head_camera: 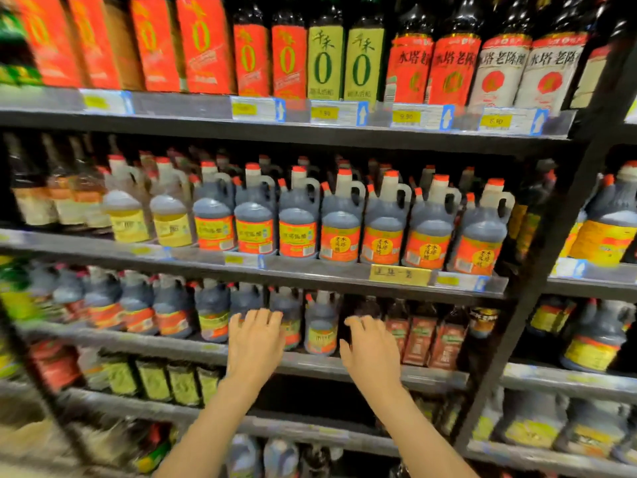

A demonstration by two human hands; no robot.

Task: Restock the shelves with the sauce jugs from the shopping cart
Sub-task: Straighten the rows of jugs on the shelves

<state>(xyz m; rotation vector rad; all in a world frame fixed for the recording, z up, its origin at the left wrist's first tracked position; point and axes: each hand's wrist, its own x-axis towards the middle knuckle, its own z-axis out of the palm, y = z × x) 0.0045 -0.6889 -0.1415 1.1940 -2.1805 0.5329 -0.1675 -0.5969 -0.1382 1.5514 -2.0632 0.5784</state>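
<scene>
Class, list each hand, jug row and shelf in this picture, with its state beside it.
left hand: open, holding nothing, at the third shelf
right hand: open, holding nothing
jugs on the second shelf: upright, capped, row full
jug between the hands: upright on the shelf
third shelf: stocked

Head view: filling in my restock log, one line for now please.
left hand open, empty | right hand open, empty | both reaching toward dark handled sauce jugs on third shelf

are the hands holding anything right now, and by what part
Nothing is held. The left hand and right hand are both open, fingers spread, reaching toward the jugs on the third shelf, with no grip on any of them.
</scene>
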